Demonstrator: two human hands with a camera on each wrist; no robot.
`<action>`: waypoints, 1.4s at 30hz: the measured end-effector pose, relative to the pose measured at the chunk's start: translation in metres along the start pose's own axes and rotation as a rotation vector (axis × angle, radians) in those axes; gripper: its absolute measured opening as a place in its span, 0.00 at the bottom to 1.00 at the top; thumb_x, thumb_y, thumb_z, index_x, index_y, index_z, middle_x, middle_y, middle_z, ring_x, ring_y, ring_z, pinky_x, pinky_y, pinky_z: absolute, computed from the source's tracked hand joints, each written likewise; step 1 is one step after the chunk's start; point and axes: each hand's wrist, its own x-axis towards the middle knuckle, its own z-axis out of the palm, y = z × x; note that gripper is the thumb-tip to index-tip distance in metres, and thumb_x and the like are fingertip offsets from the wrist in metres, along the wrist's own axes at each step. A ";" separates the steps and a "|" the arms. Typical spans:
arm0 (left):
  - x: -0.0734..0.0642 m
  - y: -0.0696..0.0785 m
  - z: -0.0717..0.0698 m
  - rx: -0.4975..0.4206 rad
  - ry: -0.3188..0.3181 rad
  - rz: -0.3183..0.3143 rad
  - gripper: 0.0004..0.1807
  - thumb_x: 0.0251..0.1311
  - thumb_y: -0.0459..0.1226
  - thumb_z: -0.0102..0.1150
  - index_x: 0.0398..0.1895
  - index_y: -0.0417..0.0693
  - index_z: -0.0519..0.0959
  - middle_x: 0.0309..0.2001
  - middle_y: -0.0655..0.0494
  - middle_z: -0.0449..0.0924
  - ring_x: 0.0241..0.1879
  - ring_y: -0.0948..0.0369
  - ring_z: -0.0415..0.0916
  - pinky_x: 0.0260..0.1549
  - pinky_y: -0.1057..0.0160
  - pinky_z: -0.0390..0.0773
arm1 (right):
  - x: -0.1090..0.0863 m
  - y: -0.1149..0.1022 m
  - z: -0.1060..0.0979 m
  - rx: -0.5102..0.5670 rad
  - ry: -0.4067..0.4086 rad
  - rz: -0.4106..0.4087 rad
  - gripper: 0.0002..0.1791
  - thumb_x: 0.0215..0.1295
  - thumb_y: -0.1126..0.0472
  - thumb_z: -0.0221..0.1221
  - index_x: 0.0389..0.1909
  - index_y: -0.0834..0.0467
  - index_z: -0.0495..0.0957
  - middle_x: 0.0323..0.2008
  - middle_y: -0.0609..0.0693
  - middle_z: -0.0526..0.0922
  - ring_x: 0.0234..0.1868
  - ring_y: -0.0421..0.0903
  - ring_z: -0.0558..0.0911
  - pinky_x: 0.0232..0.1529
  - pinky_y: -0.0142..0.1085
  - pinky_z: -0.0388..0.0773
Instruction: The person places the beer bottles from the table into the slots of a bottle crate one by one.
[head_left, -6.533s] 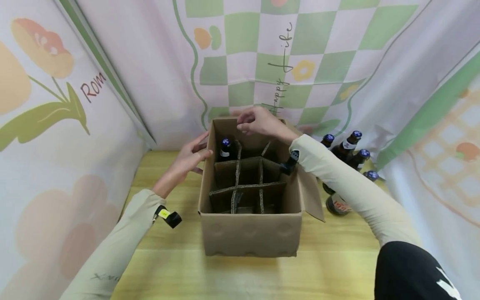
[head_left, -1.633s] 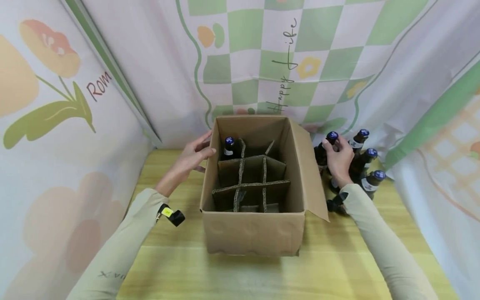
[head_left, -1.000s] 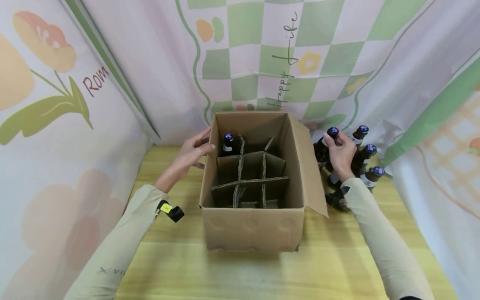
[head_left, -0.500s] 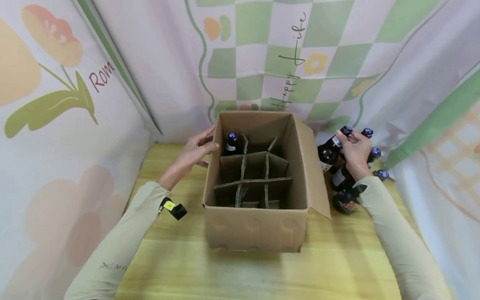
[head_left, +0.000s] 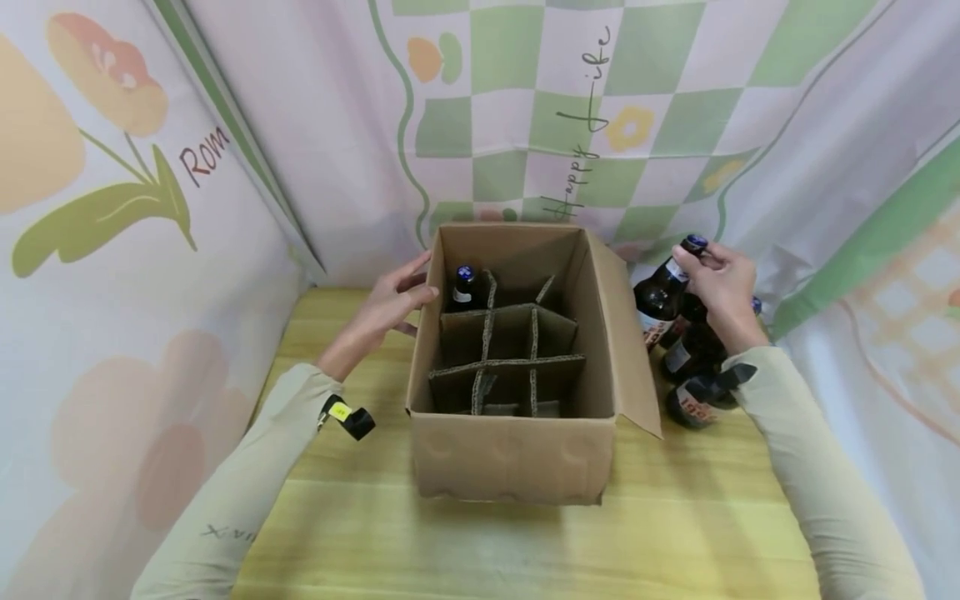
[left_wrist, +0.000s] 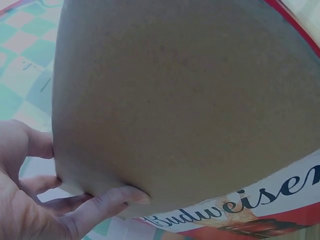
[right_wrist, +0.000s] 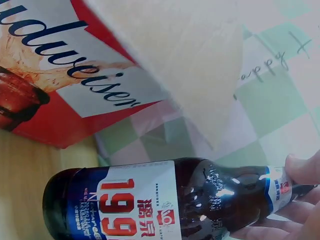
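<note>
My right hand (head_left: pixel 722 287) pinches a brown beer bottle (head_left: pixel 660 298) by its neck, just below the blue cap. The bottle leans, its base toward the box; the right wrist view shows its white and blue label (right_wrist: pixel 142 200) with red digits. My left hand (head_left: pixel 381 315) rests against the left side of a cardboard box (head_left: pixel 510 457), its thumb at the top edge. In the left wrist view its fingers (left_wrist: pixel 107 202) touch a plain brown flap (left_wrist: pixel 185 110). Inside the box, one capped bottle (head_left: pixel 463 287) stands in the back-left compartment of the cardboard divider (head_left: pixel 510 364).
Several more bottles (head_left: pixel 693 404) stand on the wooden table (head_left: pixel 337 517) right of the box, partly hidden by my right hand and wrist. The box's right flap (head_left: pixel 630 350) hangs outward between box and bottles. Patterned curtains (head_left: pixel 502 108) enclose the back and sides.
My right hand came from above the box to the bottles, took one by the neck, then raised and tilted it while moving right. My left hand stays at the box.
</note>
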 end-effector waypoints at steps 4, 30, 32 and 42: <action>0.001 0.002 0.000 0.002 -0.003 0.014 0.41 0.73 0.40 0.56 0.85 0.70 0.53 0.82 0.47 0.56 0.72 0.43 0.68 0.30 0.59 0.87 | -0.002 -0.010 -0.001 0.003 -0.020 -0.039 0.08 0.66 0.58 0.71 0.44 0.48 0.84 0.25 0.28 0.87 0.20 0.30 0.79 0.20 0.21 0.75; -0.001 0.003 -0.001 0.014 -0.013 -0.005 0.40 0.75 0.40 0.55 0.85 0.69 0.52 0.82 0.46 0.57 0.73 0.43 0.67 0.34 0.57 0.88 | -0.016 -0.061 -0.024 -0.062 -0.067 -0.159 0.13 0.65 0.57 0.73 0.50 0.47 0.88 0.30 0.31 0.90 0.30 0.30 0.86 0.31 0.19 0.82; -0.001 0.002 -0.001 0.014 -0.014 -0.004 0.40 0.75 0.40 0.55 0.85 0.68 0.52 0.82 0.46 0.56 0.73 0.42 0.66 0.35 0.57 0.88 | -0.016 -0.066 -0.025 0.001 -0.066 -0.163 0.14 0.63 0.59 0.74 0.49 0.49 0.88 0.30 0.34 0.90 0.30 0.31 0.87 0.31 0.20 0.83; -0.002 0.003 0.000 0.005 -0.018 0.002 0.40 0.76 0.40 0.54 0.86 0.66 0.51 0.82 0.44 0.56 0.73 0.42 0.66 0.36 0.56 0.88 | -0.024 -0.090 -0.026 0.077 -0.045 -0.230 0.17 0.62 0.63 0.75 0.52 0.54 0.88 0.32 0.39 0.91 0.33 0.34 0.88 0.34 0.22 0.84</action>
